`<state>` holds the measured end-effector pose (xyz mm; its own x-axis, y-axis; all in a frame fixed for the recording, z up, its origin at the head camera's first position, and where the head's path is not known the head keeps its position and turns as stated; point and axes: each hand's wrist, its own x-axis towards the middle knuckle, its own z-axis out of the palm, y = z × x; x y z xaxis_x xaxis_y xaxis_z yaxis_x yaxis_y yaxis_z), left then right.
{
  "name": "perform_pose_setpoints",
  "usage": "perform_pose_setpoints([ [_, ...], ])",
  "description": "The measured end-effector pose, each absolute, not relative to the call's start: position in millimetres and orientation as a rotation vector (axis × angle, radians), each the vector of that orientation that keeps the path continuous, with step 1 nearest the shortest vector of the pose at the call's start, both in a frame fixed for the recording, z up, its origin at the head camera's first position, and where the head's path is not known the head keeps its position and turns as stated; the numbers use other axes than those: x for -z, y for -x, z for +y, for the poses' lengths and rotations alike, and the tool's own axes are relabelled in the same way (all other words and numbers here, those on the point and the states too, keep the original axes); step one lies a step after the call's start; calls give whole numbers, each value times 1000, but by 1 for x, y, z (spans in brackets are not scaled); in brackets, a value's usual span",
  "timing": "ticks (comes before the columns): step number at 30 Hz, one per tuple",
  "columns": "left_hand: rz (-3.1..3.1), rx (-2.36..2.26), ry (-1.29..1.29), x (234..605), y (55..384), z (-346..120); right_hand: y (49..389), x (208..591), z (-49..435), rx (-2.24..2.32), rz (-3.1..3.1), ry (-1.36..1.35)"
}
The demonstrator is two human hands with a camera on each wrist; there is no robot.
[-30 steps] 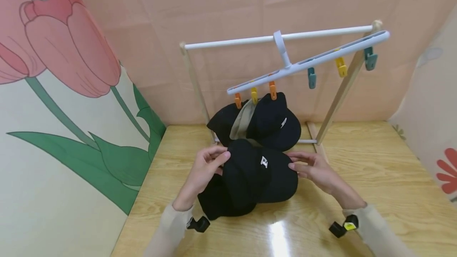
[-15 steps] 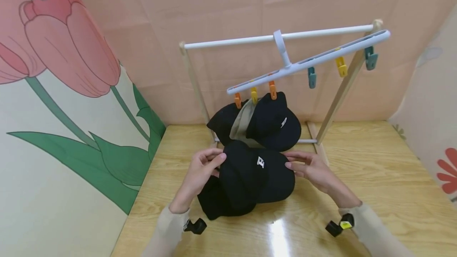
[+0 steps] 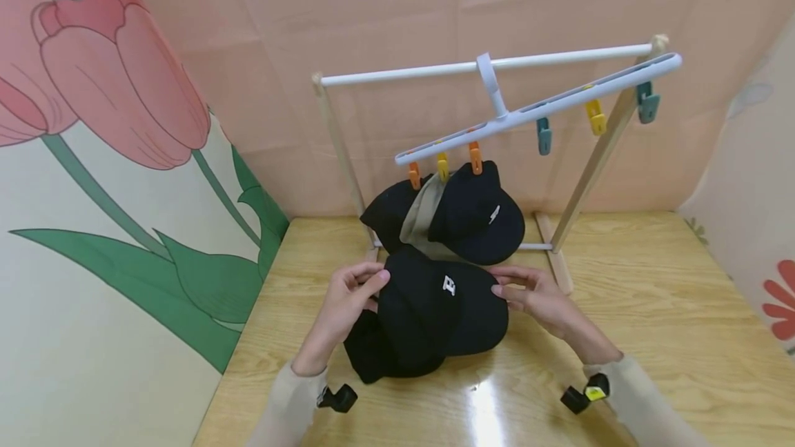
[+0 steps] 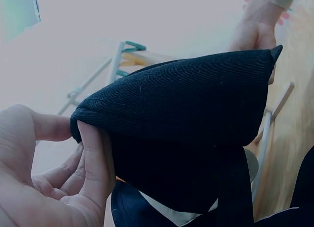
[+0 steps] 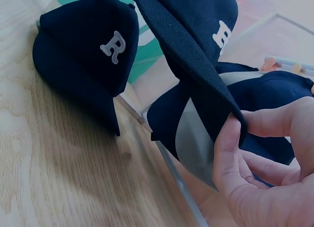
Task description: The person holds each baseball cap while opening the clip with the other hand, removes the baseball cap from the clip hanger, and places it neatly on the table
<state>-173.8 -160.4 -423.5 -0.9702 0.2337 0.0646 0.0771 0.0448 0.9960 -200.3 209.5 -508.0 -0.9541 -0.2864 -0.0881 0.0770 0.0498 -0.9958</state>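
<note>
Between the two hands, a black baseball cap with a white letter is held up off the table. My left hand pinches the edge of its crown; the left wrist view shows thumb and fingers on the fabric. On the other side my right hand pinches the brim, plain in the right wrist view at the brim's edge. Partly hidden under the held cap, another black cap rests on the table, and its letter R shows in the right wrist view.
A pale blue clip hanger hangs tilted from the white bar of a wooden-legged rack. Orange and yellow clips at its left hold black and beige caps. Its right side carries teal and yellow clips with nothing in them.
Both hands have shifted slightly left with the held cap, its letter moving left too. The cap on the table and the hanging caps stay where they were.
</note>
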Motion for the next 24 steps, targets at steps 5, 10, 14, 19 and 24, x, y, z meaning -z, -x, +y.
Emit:
perform_pose_setpoints([
  [5,2173,-2074,-314,426,173,-164,199,506,206,1967,2078,181],
  [10,2177,-2079,-272,429,173,-167,199,509,203,1973,2077,175],
  [14,2171,-2077,-270,431,172,-168,199,512,202,1969,2079,171],
  [19,2176,-2065,-254,433,172,-169,198,515,201,1954,2081,181],
  [24,2188,-2060,-246,435,172,-171,200,517,200,1945,2069,174],
])
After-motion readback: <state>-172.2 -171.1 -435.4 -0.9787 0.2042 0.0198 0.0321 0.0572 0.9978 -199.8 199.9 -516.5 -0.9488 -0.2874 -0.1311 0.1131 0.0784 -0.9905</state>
